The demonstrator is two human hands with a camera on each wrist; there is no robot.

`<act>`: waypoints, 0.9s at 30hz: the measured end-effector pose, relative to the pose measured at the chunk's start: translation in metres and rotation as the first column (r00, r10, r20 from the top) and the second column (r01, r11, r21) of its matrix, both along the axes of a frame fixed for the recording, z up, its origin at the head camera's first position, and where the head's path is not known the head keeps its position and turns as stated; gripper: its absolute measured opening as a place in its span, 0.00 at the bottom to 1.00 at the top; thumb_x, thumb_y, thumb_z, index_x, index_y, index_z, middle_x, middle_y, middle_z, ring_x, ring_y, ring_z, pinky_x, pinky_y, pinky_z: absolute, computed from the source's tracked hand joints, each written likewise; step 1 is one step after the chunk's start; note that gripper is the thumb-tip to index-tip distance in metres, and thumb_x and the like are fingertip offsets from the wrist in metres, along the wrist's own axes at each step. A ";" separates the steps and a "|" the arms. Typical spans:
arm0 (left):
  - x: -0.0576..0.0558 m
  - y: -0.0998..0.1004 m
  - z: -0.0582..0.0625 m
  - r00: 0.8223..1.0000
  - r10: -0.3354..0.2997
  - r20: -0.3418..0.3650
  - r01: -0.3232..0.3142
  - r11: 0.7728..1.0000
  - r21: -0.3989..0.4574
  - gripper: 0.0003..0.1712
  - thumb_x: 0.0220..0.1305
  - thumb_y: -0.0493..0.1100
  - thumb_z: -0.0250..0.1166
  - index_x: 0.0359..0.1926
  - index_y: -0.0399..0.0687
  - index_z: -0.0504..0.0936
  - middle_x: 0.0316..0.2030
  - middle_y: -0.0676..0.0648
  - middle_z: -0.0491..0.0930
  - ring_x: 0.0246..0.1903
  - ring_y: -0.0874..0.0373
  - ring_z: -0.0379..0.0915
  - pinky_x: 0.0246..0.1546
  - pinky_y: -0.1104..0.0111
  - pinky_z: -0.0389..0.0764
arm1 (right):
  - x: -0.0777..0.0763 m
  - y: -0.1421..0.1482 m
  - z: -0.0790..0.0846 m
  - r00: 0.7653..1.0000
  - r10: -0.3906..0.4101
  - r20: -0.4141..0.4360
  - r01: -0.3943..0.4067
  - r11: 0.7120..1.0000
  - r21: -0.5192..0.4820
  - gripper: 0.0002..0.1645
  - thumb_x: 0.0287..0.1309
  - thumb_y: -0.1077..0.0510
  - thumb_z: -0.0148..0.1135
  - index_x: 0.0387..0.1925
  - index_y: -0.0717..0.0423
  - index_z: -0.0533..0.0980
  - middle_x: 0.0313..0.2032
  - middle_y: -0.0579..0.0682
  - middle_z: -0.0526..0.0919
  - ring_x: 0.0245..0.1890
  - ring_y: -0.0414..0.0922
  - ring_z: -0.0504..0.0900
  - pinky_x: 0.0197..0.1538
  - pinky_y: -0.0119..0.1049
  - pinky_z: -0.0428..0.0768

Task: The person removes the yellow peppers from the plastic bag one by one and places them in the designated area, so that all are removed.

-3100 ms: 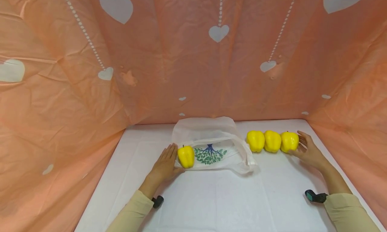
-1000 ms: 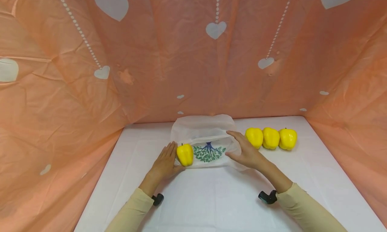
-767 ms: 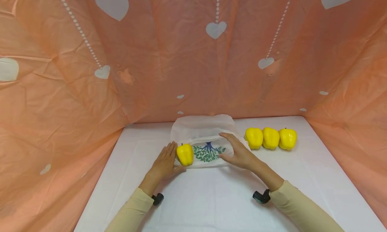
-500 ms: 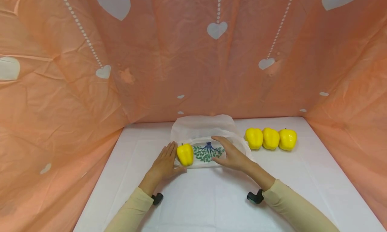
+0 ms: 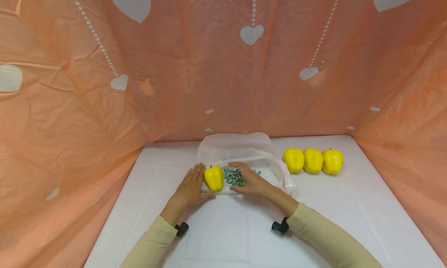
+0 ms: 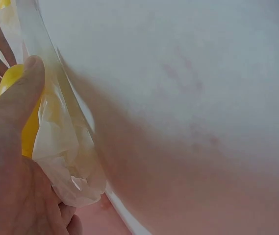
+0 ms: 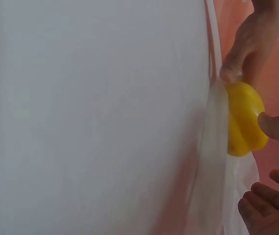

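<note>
A yellow bell pepper (image 5: 214, 178) sits on the left end of a thin white bag (image 5: 237, 144) printed with a green and blue tree. My left hand (image 5: 188, 186) lies along the pepper's left side with straight fingers; its thumb (image 6: 24, 88) crosses in front of the pepper in the left wrist view. Over the tree print, my right hand (image 5: 252, 181) is spread, thumb and fingers apart and pointing at the pepper (image 7: 244, 120). In the head view a small gap separates that hand from the pepper. Part of the print is hidden beneath it.
Three more yellow bell peppers (image 5: 313, 160) stand in a row at the back right, close to the bag's right end. White cloth covers the table (image 5: 223, 233). A peach curtain (image 5: 223, 85) with hearts closes off the back and sides.
My right hand has come away from the rightmost pepper in the row and moved left across the bag towards the single pepper. My left hand and the peppers stay put.
</note>
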State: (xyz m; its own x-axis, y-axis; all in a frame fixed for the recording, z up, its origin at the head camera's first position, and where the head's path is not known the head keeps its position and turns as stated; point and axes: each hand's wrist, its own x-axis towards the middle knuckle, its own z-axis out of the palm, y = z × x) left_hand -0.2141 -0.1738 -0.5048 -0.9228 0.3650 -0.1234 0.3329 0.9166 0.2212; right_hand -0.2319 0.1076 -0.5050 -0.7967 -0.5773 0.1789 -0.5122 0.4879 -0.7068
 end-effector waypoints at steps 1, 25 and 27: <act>0.000 0.000 0.000 1.000 -0.001 0.000 0.001 1.000 -0.001 0.67 0.68 0.69 0.69 0.85 0.31 0.44 0.86 0.34 0.43 0.85 0.41 0.39 0.86 0.51 0.41 | -0.001 -0.003 -0.001 1.000 0.006 0.006 -0.006 1.000 0.006 0.49 0.65 0.53 0.77 0.80 0.57 0.63 0.78 0.59 0.67 0.77 0.60 0.67 0.79 0.60 0.67; 0.000 -0.001 0.000 1.000 -0.018 -0.007 0.018 1.000 -0.009 0.67 0.69 0.70 0.69 0.85 0.31 0.45 0.86 0.34 0.43 0.85 0.41 0.39 0.86 0.51 0.40 | -0.018 -0.037 -0.003 0.993 0.117 -0.021 -0.115 0.990 0.080 0.51 0.65 0.53 0.78 0.80 0.59 0.61 0.77 0.59 0.68 0.77 0.57 0.68 0.80 0.55 0.68; 0.000 -0.001 0.000 1.000 -0.018 -0.009 0.018 1.000 -0.009 0.67 0.69 0.70 0.69 0.85 0.30 0.45 0.86 0.34 0.44 0.85 0.41 0.39 0.86 0.51 0.40 | -0.019 -0.038 -0.003 0.993 0.121 -0.013 -0.120 0.989 0.088 0.52 0.65 0.52 0.78 0.81 0.59 0.61 0.78 0.59 0.67 0.77 0.57 0.68 0.79 0.56 0.68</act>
State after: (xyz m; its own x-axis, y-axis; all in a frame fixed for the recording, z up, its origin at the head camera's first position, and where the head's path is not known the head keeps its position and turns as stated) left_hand -0.2139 -0.1748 -0.5044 -0.9172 0.3804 -0.1183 0.3514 0.9124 0.2098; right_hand -0.2509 0.0693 -0.5084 -0.7174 -0.6828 0.1383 -0.5837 0.4806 -0.6545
